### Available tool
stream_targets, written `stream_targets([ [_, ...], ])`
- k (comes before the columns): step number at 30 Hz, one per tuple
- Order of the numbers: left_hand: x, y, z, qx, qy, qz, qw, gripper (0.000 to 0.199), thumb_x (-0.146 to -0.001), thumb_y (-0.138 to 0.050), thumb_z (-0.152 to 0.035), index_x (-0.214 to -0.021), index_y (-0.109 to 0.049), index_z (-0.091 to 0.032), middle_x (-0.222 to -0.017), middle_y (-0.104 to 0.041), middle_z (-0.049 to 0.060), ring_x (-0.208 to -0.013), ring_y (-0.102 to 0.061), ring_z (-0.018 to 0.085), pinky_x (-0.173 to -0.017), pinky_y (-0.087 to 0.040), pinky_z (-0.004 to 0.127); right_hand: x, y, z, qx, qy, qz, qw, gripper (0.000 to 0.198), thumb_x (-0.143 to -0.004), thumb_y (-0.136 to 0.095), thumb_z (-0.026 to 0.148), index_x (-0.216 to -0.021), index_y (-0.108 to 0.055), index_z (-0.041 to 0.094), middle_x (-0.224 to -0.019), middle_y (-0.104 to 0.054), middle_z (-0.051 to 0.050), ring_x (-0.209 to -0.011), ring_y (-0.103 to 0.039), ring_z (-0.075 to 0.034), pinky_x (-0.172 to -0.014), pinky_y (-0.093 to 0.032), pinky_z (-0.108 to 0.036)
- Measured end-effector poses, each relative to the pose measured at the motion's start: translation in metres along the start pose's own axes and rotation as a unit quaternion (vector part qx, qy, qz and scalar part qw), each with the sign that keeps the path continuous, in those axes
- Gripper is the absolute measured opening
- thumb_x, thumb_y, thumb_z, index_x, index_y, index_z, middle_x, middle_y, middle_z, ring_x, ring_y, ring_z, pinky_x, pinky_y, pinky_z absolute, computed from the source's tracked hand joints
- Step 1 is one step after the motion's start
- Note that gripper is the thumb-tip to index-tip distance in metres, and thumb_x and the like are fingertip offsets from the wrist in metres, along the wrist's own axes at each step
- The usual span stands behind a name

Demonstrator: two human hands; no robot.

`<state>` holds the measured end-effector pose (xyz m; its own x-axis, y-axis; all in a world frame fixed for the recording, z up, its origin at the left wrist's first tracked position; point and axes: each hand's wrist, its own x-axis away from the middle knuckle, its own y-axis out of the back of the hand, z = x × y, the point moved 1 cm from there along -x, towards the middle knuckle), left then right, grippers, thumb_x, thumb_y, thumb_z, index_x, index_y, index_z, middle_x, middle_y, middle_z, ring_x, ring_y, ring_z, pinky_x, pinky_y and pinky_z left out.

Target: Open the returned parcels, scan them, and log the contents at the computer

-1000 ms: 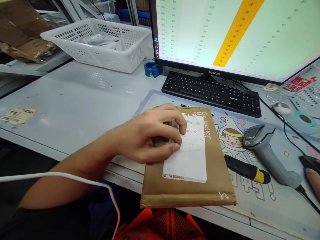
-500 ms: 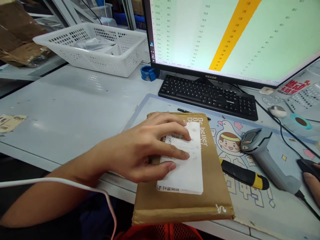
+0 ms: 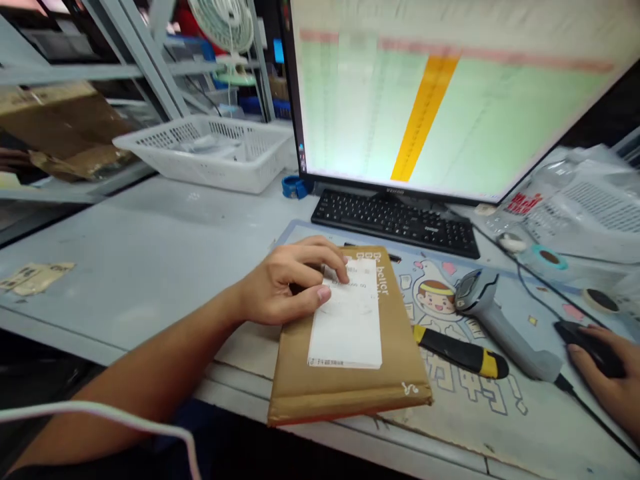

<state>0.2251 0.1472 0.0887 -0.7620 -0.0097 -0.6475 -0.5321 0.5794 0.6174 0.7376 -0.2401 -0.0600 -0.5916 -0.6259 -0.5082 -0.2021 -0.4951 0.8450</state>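
Observation:
My left hand (image 3: 295, 283) rests on the upper left part of a flat brown cardboard mailer (image 3: 400, 353). Its fingers are bent but apart, and they touch the white paper label slips (image 3: 347, 330) lying on the mailer without gripping anything. The mailer lies tilted at the table's front edge, its near end sticking out past it. At the right, my right hand (image 3: 607, 377) is wrapped over a black computer mouse (image 3: 597, 350). Between mailer and mouse lie a yellow-and-black box cutter (image 3: 460, 350) and a grey barcode scanner (image 3: 510, 327).
A monitor (image 3: 450, 127) showing a table with an orange column stands behind a black keyboard (image 3: 395, 223). A white basket (image 3: 210, 160) with bagged items is back left, a blue tape roll (image 3: 295, 187) beside it. Tape rolls and plastic bags (image 3: 585, 207) are right. A white cable (image 3: 110, 413) crosses the foreground.
The view has tilted up and right, showing more of the right hand on the mouse. My left fingers have drawn back and curled on the label. The monitor's displayed view has changed.

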Motion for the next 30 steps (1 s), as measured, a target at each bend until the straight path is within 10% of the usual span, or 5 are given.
stream_targets([
  [4, 0.013, 0.017, 0.036, -0.021, 0.086, -0.147, 0.985, 0.044, -0.098, -0.057, -0.026, -0.055, -0.059, -0.018, -0.100, -0.079, 0.011, -0.100, -0.072, 0.024, -0.090, -0.058, 0.037, -0.001, 0.001, 0.020, -0.063, -0.012, 0.002, 0.998, 0.064, -0.082, -0.053, 0.074, -0.123, -0.069, 0.027, -0.127, -0.073, -0.014, -0.113, -0.070, -0.045, -0.098, -0.057, -0.058],
  [9, 0.042, 0.047, 0.100, -0.107, 0.341, -0.304, 0.883, 0.034, -0.090, -0.053, -0.037, -0.066, -0.067, -0.017, -0.080, -0.072, 0.007, -0.073, -0.061, 0.018, -0.074, -0.052, 0.031, -0.004, -0.005, 0.021, -0.081, -0.010, -0.014, 0.997, 0.067, -0.082, -0.050, 0.074, -0.123, -0.069, 0.025, -0.132, -0.071, -0.012, -0.119, -0.069, -0.041, -0.104, -0.056, -0.054],
  [14, 0.072, 0.041, 0.141, -0.129, 0.451, -0.289, 0.835, 0.040, -0.097, -0.064, -0.037, -0.063, -0.062, -0.017, -0.058, -0.055, -0.002, -0.064, -0.057, 0.017, -0.070, -0.049, 0.030, -0.008, -0.013, 0.009, -0.078, 0.013, -0.002, 0.997, 0.066, -0.085, -0.048, 0.072, -0.123, -0.069, 0.021, -0.131, -0.071, -0.014, -0.117, -0.070, -0.039, -0.102, -0.057, -0.053],
  [30, 0.088, 0.040, 0.168, -0.104, 0.537, -0.249, 0.799, 0.033, -0.103, -0.071, -0.045, -0.104, -0.073, -0.012, -0.101, -0.074, 0.004, -0.089, -0.073, 0.020, -0.081, -0.063, 0.036, -0.016, -0.023, 0.003, -0.100, 0.038, 0.002, 0.994, 0.064, -0.084, -0.050, 0.074, -0.117, -0.072, 0.024, -0.129, -0.072, -0.013, -0.116, -0.071, -0.038, -0.096, -0.060, -0.052],
])
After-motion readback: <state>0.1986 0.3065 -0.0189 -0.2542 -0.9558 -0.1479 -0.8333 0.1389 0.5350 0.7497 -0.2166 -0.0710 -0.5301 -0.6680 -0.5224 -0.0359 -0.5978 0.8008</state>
